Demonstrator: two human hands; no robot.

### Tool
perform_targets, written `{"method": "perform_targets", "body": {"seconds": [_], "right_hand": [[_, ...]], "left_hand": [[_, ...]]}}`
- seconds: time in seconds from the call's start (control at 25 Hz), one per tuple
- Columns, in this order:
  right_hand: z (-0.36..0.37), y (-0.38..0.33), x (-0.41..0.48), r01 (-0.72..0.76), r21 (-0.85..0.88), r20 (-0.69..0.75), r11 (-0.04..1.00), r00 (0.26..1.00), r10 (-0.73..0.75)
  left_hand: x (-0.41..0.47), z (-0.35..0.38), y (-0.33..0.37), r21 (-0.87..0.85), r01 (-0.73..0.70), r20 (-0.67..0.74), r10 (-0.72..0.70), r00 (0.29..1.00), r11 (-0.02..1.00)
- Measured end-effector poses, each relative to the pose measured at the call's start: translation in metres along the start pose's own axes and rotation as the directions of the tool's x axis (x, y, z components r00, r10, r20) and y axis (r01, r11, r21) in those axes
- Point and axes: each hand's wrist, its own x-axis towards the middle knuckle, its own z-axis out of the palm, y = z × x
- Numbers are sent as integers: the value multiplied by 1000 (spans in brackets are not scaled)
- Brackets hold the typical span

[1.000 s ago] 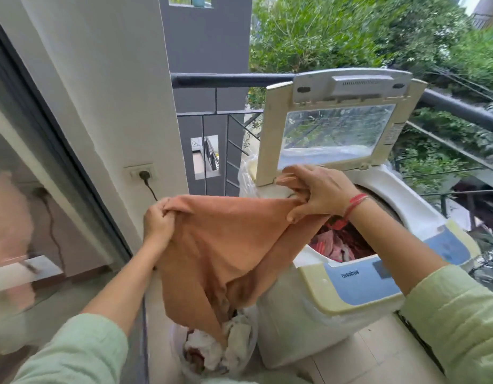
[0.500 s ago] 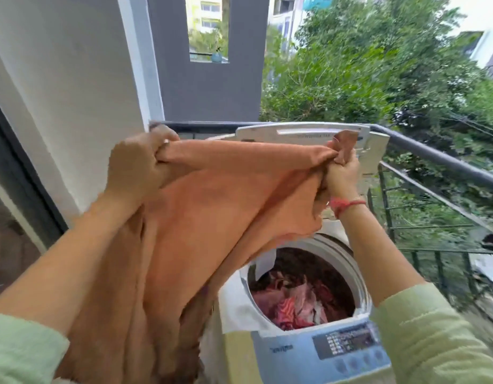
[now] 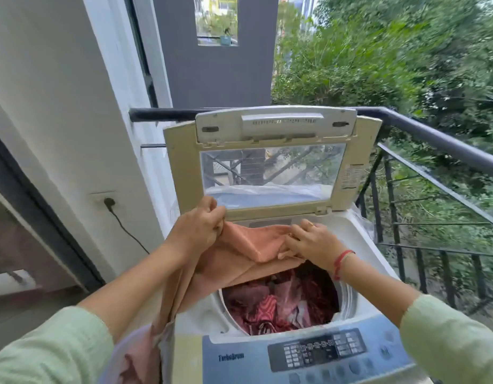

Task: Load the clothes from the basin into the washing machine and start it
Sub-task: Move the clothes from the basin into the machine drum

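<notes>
At the left, a white wall (image 3: 59,106) carries a socket (image 3: 101,199) with a dark plug (image 3: 109,202) in it. The plug's cord (image 3: 129,234) drops toward the left side of the washing machine (image 3: 359,239). Behind and to the right of the machine runs a dark metal railing (image 3: 434,139), with green trees (image 3: 378,65) beyond it. The lid (image 3: 181,167) stands upright at the machine's back edge, its clear window facing the camera.

The left hand (image 3: 197,231) is near the back-left corner of the machine's top, its fingers bunched tight round a gathered edge of the orange cloth (image 3: 248,245). The cloth lies across the back edge of the drum (image 3: 348,300) opening and covers that part of it. A long tail hangs over the machine's left edge and down past its front-left corner. Inside the drum, red, pink and maroon clothes (image 3: 278,309) lie heaped, filling the part that shows. The right hand (image 3: 313,242), a red bracelet (image 3: 341,261) at its wrist, rests on the cloth at the back edge, its bent fingers pinching a fold. Along the front edge sits the blue control panel (image 3: 317,350).
</notes>
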Motion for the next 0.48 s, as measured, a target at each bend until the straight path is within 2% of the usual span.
{"method": "perform_targets", "body": {"seconds": [0.08,0.16,0.28,0.32,0.36,0.4,0.44,0.48], "right_hand": [[4,21,-4,-79,-30,-102,996,992,76],[-4,50,-6,-186,-132,-152,974,974,165],[-2,88,-18,-409,-229,-108,883,912,395],[8,90,-25,-454,-233,-86,860,890,447],[18,81,-33,-467,-226,-18,855,879,476],[30,66,-41,-463,-186,146,867,859,490],[40,47,-47,-451,-125,390,883,796,462],[48,29,-52,-436,-72,649,897,662,374]], "left_hand": [[19,-1,14,-24,-36,-71,34,997,999],[47,-5,34,-5,-86,-170,84,982,996],[85,5,64,80,-126,-275,144,951,989],[90,17,71,129,-135,-258,165,952,982],[88,34,75,171,-142,-152,169,974,975],[79,50,76,202,-125,55,116,992,971],[64,65,74,229,-89,310,14,951,969],[45,77,68,253,-69,501,-70,863,965]]}}
